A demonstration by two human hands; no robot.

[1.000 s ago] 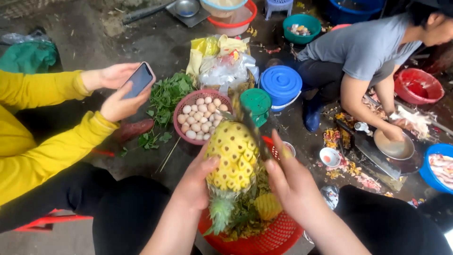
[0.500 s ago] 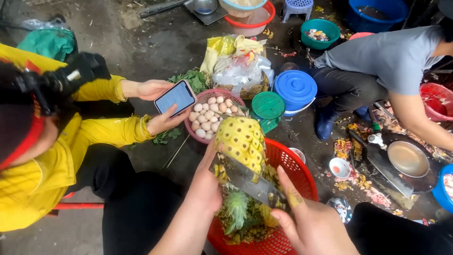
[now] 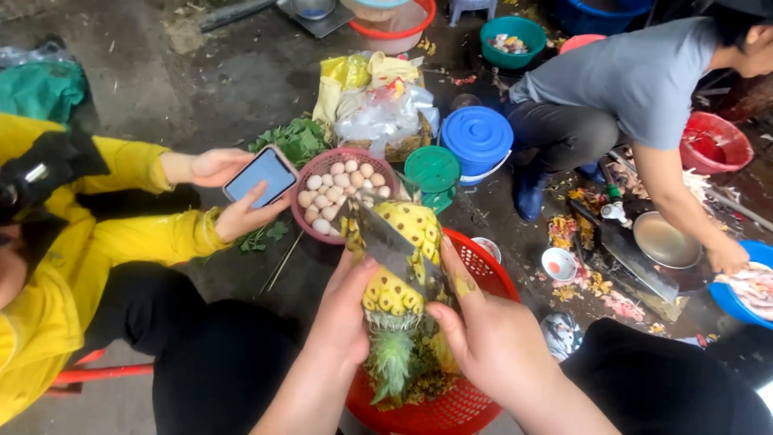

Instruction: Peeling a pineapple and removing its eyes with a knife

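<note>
1. While scanning from the left edge: a person in a yellow long-sleeved jacket [image 3: 48,266] is crouching and holding a dark flat phone with a pale blue screen [image 3: 259,175] in both hands.
2. Just right of the phone, a round pink plastic basket of pale eggs [image 3: 338,197] is sitting on the dark wet ground, with a bunch of green leafy herbs [image 3: 296,138] behind it.
3. Left hand [image 3: 348,310] is wrapping closed around the left side of the peeled yellow pineapple with green crown pointing down [image 3: 398,278], thumb pressing on the flesh.
4. Pineapple is hanging tilted over the round red plastic mesh basket [image 3: 483,282], which is holding peel scraps.
5. Right hand [image 3: 483,342] is gripping shut on the handle of the broad steel-bladed knife [image 3: 386,242]; blade is lying across the pineapple's upper half.
6. Behind, a blue lidded plastic bucket [image 3: 477,141] is standing near a green lid.
7. Far right, a person in a grey T-shirt [image 3: 636,76] is squatting, reaching toward a blue bowl [image 3: 745,294].
</note>
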